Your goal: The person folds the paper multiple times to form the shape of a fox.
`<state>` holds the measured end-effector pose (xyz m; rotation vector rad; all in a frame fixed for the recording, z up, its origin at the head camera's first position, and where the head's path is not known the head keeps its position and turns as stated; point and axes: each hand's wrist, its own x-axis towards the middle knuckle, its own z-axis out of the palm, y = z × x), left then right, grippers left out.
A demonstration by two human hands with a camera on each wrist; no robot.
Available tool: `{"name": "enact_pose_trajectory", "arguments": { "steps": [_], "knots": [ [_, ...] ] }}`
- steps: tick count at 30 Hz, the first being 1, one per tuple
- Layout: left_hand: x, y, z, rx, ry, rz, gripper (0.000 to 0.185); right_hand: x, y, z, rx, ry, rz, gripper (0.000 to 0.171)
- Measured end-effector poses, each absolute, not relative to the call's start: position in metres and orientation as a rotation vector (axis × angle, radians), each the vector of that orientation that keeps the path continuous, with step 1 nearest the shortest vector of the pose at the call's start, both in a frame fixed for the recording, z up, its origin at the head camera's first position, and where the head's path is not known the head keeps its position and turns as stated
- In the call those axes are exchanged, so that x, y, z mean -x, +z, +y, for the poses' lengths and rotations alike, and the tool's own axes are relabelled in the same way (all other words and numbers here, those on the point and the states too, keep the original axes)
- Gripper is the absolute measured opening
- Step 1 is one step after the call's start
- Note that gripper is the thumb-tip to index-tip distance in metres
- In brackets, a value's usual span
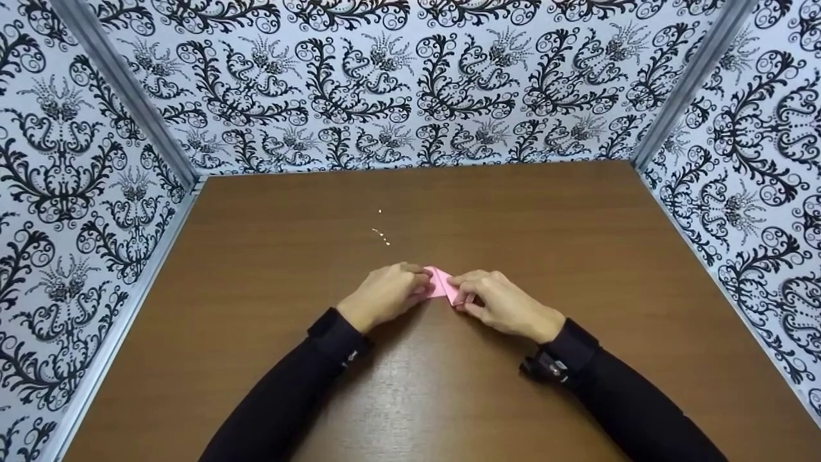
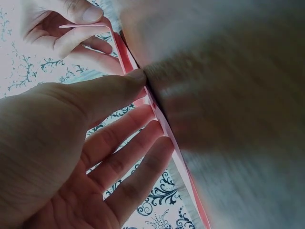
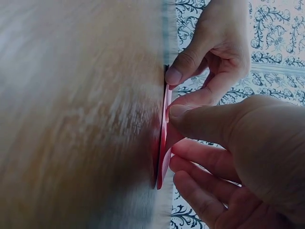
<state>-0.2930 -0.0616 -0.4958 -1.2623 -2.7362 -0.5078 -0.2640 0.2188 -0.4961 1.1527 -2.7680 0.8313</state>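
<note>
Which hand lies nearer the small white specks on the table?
The left hand: the white specks lie just beyond it on the table, while the right hand holds the pink paper farther off.

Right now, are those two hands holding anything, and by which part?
Yes: a small folded pink paper on the table. The left hand pinches its left end, the right hand its right end.

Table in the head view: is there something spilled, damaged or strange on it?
A few tiny pale specks lie on the brown table behind the pink paper, apart from it; too small to identify. The left hand and right hand pinch the paper.
</note>
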Motion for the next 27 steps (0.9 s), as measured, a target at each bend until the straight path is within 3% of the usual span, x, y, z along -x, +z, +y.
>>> {"name": "enact_pose_trajectory", "arguments": {
  "steps": [5,9,16,27],
  "knots": [
    [0.2940,-0.4972,-0.0611,1.271,-0.503,-2.741,0.011,0.2647,-0.4966,0.2177,-1.181,0.830,-2.774,0.029],
    [0.2952,-0.4958,-0.0605,1.267,-0.509,-2.748,0.013,0.2646,-0.4952,0.2181,-1.185,0.807,-2.776,0.029],
    [0.2957,-0.4959,-0.0600,1.263,-0.497,-2.750,0.014,0.2626,-0.4949,0.2184,-1.185,0.771,-2.787,0.043],
    [0.2940,-0.4986,-0.0601,1.258,-0.503,-2.741,0.013,0.2603,-0.4970,0.2139,-1.196,0.752,-2.791,0.037]
  ]
}}
